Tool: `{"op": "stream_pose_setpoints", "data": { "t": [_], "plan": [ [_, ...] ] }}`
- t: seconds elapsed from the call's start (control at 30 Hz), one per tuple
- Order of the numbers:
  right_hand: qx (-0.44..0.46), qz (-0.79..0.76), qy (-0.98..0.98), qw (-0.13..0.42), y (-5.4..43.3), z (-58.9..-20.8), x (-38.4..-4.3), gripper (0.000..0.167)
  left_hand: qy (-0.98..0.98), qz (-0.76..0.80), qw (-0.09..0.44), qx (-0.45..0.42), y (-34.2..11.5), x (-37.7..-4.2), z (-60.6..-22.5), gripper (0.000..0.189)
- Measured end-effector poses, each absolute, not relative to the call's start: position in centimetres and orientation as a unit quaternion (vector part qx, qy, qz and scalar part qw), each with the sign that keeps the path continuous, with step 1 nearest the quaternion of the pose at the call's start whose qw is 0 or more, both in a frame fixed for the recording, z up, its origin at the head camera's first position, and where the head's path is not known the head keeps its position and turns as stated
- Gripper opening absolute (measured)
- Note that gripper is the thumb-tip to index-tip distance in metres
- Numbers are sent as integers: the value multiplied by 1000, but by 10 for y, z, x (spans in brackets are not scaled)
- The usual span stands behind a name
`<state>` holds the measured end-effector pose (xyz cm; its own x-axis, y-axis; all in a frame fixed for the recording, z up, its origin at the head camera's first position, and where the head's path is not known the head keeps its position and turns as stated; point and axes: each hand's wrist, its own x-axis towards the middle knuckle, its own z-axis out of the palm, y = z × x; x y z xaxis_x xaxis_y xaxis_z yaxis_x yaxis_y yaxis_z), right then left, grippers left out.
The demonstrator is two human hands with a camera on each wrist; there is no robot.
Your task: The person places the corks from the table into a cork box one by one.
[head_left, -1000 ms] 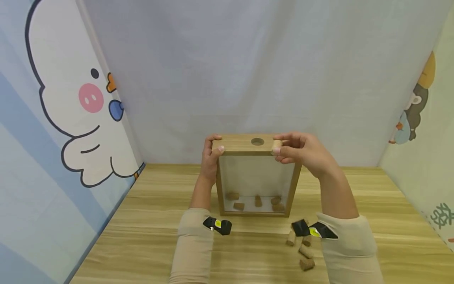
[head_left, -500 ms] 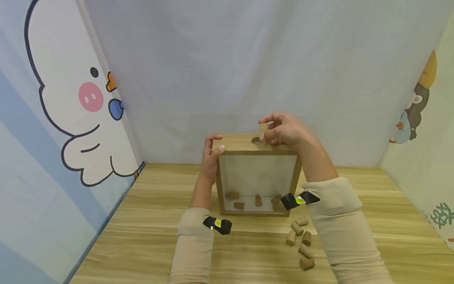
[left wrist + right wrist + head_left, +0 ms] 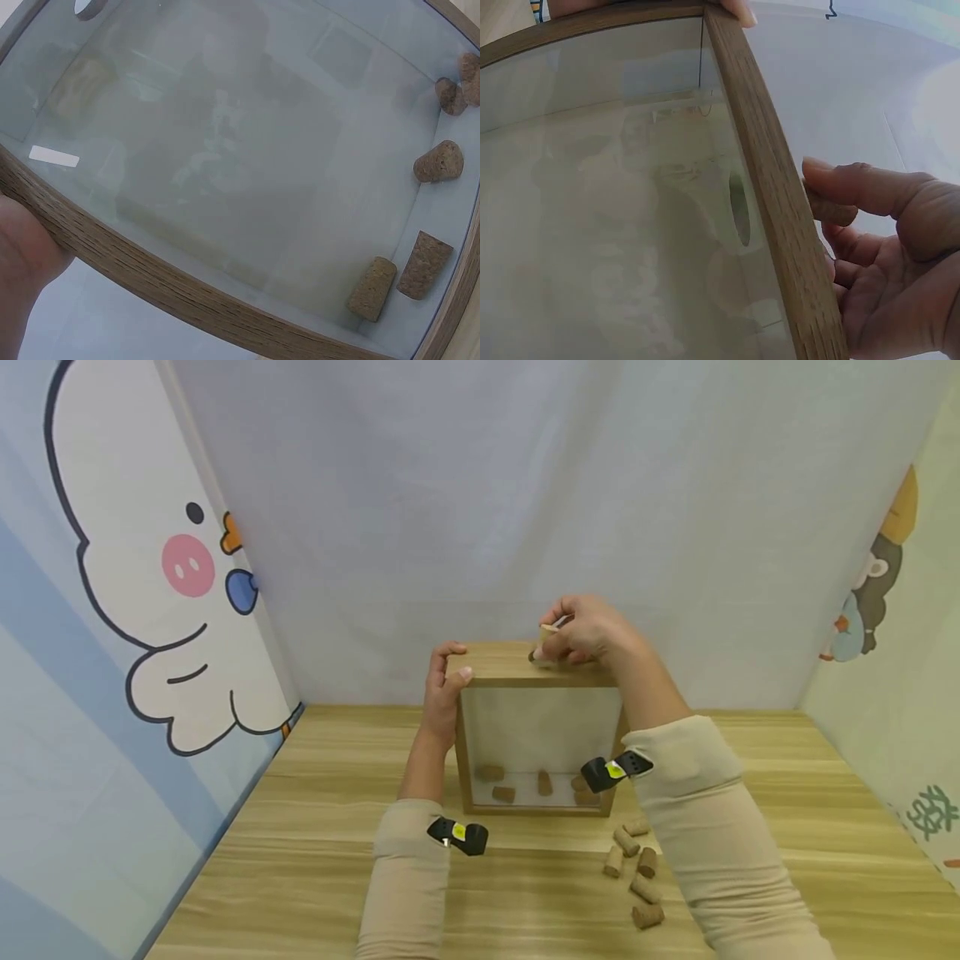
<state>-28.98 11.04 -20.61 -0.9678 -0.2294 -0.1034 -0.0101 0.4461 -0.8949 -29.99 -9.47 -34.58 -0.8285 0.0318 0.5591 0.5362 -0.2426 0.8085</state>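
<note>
A wooden-framed box [image 3: 491, 662] with a clear front stands upright on the table. My left hand [image 3: 442, 697] grips its upper left corner, thumb at the front edge and fingers over the top. Between thumb and fingers my right hand [image 3: 596, 631] pinches a cork [image 3: 832, 210], held upright at the round hole [image 3: 739, 210] in the box's top. In the head view the hand hides most of that hole. Several brown corks [image 3: 439, 163] lie on the box floor behind the clear panel.
Several loose corks [image 3: 626, 842] are scattered on the wooden table [image 3: 315, 860], in front of the box's right corner and near the right sleeve. A pale curtain [image 3: 420, 527] hangs behind the table, with cartoon-printed walls on both sides.
My right hand has carried the cork leftward from the box's top right edge to the hole, tipping it upright and lowering it slightly. The left hand keeps its grip.
</note>
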Motion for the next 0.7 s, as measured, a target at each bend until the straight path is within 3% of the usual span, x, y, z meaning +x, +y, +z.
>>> {"op": "stream_pose_setpoints", "data": {
  "t": [0.43,0.7],
  "plan": [
    [-217,-507,834,-1,132,-232,-223,34,-594,-748,163,-249,-92,-299,-350,43],
    [-241,-534,810,-1,157,-271,-189,32,-597,-744,168,-248,-95,-299,-349,41]
  ]
}}
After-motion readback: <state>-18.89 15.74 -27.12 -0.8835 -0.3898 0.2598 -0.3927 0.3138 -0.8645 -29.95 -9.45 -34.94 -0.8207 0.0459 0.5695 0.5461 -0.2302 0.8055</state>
